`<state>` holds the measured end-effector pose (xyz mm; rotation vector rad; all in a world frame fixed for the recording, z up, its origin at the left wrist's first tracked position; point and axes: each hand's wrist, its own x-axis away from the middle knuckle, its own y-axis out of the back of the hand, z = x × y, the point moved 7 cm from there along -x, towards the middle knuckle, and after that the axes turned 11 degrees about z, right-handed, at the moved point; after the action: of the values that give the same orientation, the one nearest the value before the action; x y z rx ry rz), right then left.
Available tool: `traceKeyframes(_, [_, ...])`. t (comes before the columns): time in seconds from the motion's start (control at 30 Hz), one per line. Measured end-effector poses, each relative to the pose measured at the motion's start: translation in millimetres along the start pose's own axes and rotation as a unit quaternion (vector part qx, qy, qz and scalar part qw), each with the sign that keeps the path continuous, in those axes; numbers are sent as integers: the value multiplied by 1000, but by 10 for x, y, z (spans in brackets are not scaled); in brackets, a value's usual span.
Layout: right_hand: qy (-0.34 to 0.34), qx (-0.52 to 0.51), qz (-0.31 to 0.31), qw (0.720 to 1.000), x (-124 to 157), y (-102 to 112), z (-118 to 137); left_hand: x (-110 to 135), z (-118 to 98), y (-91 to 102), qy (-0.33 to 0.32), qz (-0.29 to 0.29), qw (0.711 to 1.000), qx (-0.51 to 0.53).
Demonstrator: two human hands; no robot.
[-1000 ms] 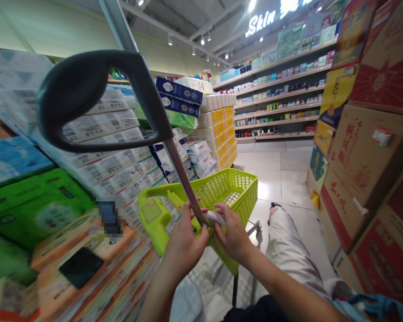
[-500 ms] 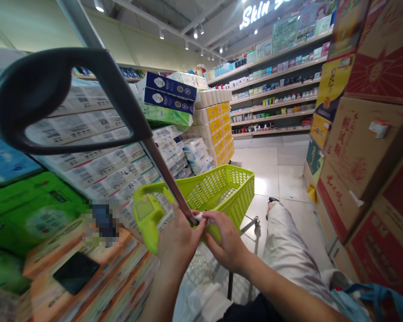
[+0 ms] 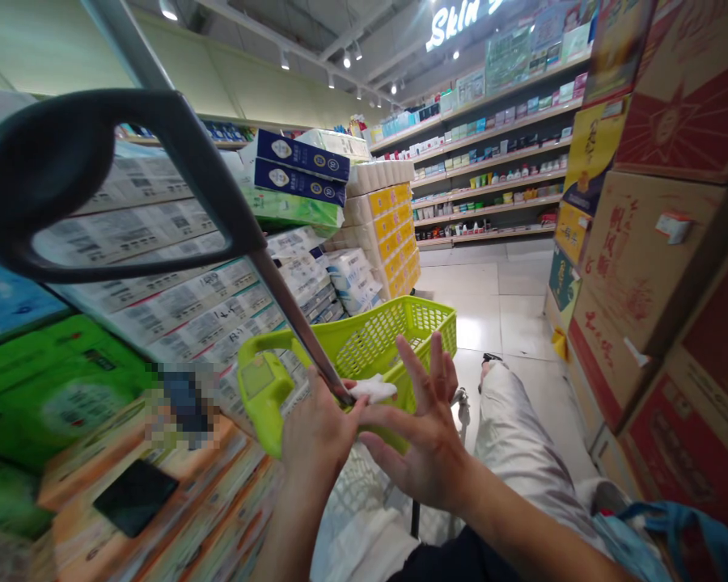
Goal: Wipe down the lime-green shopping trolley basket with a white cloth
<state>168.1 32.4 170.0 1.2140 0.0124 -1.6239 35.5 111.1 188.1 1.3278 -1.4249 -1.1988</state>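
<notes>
A long metal rod [image 3: 285, 311] with a big dark loop handle [image 3: 91, 182] rises from my hands toward the camera. My left hand [image 3: 319, 432] is closed around the rod's lower end, where a small white wad [image 3: 373, 390] sits at the tip. My right hand [image 3: 425, 424] is beside it with the fingers spread apart and holds nothing. Just beyond both hands stands a lime-green shopping basket cart [image 3: 394, 339].
Stacked cartons and tissue packs [image 3: 175, 299] line the left side, with a dark phone [image 3: 134, 497] lying on an orange box. Red and brown cartons [image 3: 655, 267] are piled at the right. A tiled aisle [image 3: 503, 303] leads to stocked shelves [image 3: 491, 174]. My pale trouser leg [image 3: 522, 453] stretches forward.
My right hand has let go of the white wad at the rod's end and spread its fingers. My left hand keeps its grip on the rod.
</notes>
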Motion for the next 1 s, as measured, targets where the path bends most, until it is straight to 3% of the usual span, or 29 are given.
traceKeyframes(0.37, [45,44,-39,997,-15,59,100,9,4,-29,4,5,1000,4])
traceKeyframes(0.5, [62,-29,-13,998,-89,-5,15,10,11,-37,20,17,999,-19])
traceKeyframes(0.67, [-5,-164,9,986,-296,-247,-319,-6,21,-58,-6,-14,1000,-17])
traceKeyframes(0.77, [-51,-209,73,974,-371,-540,-448,-12,43,-67,-12,-34,999,-20])
traceKeyframes(0.87, [-40,-217,124,967,-356,-776,-468,-3,54,-57,-25,-50,998,-28])
traceKeyframes(1.0, [-16,-189,88,978,-253,-825,-585,23,49,-26,-63,-64,996,-11])
